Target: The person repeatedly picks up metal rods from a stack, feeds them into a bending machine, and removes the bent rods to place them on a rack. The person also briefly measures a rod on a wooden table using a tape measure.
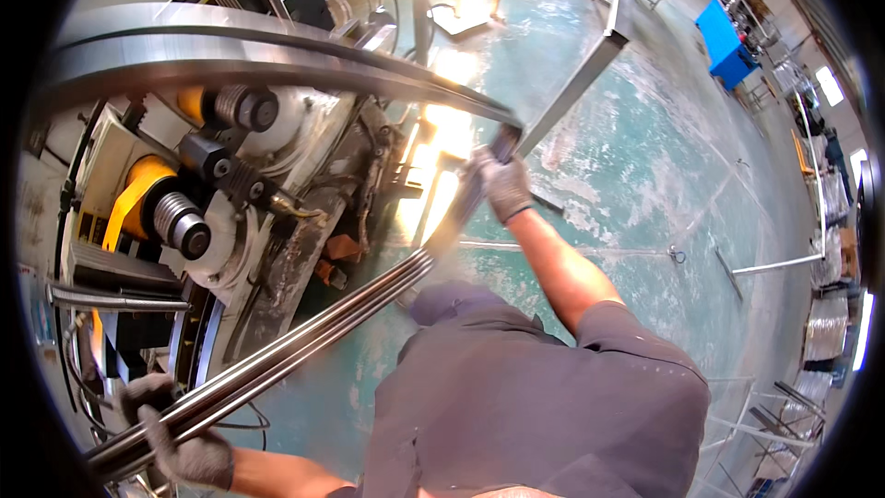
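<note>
In a grey glove, my left hand (189, 452) is at the lower left with its fingers around a bundle of long, shiny metal tubes (304, 337). The tubes slant up to the right, and their ends show near the middle of the view. My right hand (502, 186), gloved too, is closed around a grey metal bar (458, 219) that is smeared by motion. Just above that hand ends a long, curved metal strip (277, 51) that sweeps in from the left. Whether the strip joins the bar I cannot tell.
On the left stands a machine with ribbed rollers (181, 223) and a yellow part (138, 186). An upright grey post (576, 88) rises beyond my right hand. Farther right are a blue cabinet (725, 41), a metal frame (779, 266) and wrapped stacks (827, 325). The green floor (627, 184) is worn.
</note>
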Available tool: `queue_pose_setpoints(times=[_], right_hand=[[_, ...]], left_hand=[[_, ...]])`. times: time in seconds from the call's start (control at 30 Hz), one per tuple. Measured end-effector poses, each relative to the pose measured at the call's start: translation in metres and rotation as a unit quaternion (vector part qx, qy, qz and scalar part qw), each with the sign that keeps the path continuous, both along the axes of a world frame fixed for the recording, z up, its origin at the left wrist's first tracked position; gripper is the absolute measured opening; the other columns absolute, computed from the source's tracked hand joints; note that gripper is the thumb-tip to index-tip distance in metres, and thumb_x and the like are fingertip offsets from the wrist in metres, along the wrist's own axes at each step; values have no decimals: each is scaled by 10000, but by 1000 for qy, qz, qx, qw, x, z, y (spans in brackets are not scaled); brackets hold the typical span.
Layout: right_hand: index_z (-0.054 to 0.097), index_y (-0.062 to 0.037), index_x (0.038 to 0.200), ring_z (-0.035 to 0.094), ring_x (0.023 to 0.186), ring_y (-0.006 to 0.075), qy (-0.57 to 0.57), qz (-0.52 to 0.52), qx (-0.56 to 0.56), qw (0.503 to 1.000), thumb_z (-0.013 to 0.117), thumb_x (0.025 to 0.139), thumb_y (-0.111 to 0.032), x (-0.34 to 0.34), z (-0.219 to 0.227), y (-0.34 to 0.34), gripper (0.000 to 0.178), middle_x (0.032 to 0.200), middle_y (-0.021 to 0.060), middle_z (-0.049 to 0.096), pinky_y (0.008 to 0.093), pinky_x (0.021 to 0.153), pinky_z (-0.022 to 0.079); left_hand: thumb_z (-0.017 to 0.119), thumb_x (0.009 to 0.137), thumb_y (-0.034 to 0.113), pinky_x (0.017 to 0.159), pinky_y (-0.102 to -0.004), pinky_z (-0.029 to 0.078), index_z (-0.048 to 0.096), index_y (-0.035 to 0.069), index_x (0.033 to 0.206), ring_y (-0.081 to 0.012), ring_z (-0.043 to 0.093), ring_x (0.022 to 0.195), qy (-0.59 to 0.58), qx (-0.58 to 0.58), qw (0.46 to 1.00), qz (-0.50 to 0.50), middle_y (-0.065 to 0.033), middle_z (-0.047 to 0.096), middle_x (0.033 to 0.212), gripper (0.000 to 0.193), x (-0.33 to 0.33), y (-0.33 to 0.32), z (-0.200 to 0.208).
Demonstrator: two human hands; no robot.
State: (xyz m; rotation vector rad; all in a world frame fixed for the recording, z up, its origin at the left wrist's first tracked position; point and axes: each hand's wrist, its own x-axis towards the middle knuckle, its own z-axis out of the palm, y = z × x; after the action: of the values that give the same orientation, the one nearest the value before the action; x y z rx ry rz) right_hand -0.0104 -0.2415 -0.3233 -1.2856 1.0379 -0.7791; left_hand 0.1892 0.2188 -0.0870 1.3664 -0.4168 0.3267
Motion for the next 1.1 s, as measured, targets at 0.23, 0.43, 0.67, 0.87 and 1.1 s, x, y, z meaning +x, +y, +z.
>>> queue_pose_setpoints(times=[0.23, 0.43, 0.67, 0.87, 1.1], right_hand=[[691, 5, 936, 662, 611, 122, 9, -240, -207, 948, 704, 1043, -216, -153, 82, -166, 246, 737, 44, 697, 296, 567, 526], [731, -26, 991, 717, 670, 179, 168, -244, -299, 907, 732, 994, -268, -215, 127, -358, 242, 733, 90, 722, 346, 645, 545], [673, -105, 1104, 719, 1018, 438, 447, -224, -383, 777, 594, 1023, -285, -222, 78, -519, 213, 1056, 233, 747, 539, 880, 563], [640, -96, 1137, 744, 1041, 359, 567, -194, -473, 646, 466, 1031, -203, -212, 83, -613, 230, 1101, 182, 750, 485, 876, 595], [484, -116, 1531, 387, 1489, 413, 671, -195, -463, 545, 486, 1023, -307, -199, 80, -655, 543, 1569, 199, 486, 619, 1250, 216]], left_hand=[[551, 943, 166, 1061, -472, 511, 660, -24, 1194, -325, 659, 1094, 395, -133, 863, -286, -203, 693, 1155, 333, -88, -124, -183], [598, 966, 119, 1050, -523, 526, 650, -13, 1165, -369, 673, 1139, 616, -227, 704, -272, -187, 713, 1164, 244, -173, -275, -253], [572, 995, 82, 851, -470, 618, 582, 28, 1302, -336, 729, 917, 544, -21, 783, -301, -191, 724, 1123, 313, -212, -385, -266], [593, 981, 77, 825, -460, 608, 604, 45, 1243, -327, 718, 879, 581, -10, 792, -190, -178, 724, 1049, 265, -218, -387, -272], [587, 992, 73, 765, -456, 590, 581, 26, 1221, -320, 688, 845, 605, -47, 790, -85, -180, 687, 1005, 234, -246, -333, -289]])
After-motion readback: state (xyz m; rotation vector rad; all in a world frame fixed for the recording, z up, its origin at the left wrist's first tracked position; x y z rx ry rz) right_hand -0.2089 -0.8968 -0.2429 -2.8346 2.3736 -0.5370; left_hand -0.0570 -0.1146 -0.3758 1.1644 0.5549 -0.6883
